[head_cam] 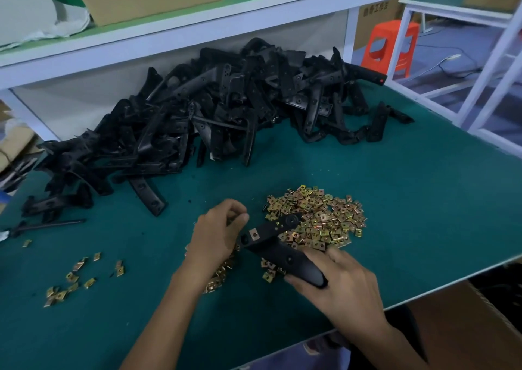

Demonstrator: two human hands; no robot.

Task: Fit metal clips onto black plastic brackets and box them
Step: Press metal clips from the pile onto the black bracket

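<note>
Hands are both closed on one black plastic bracket [278, 247]: the right hand [339, 282] grips its near end, the left hand [217, 234] is curled round its middle. Unfitted brackets are piled [211, 110] beyond the metal clip heap [322, 214]. The held bracket is raised across the heap's near-left edge. It is judged light and stiff, best gripped at the ends. One fitted clip [254, 233], small and probably sharp-edged, is seated beside the left fingers.

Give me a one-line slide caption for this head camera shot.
Left hand and right hand grip a black bracket over the clip pile, one clip fitted, more brackets heaped behind.
</note>
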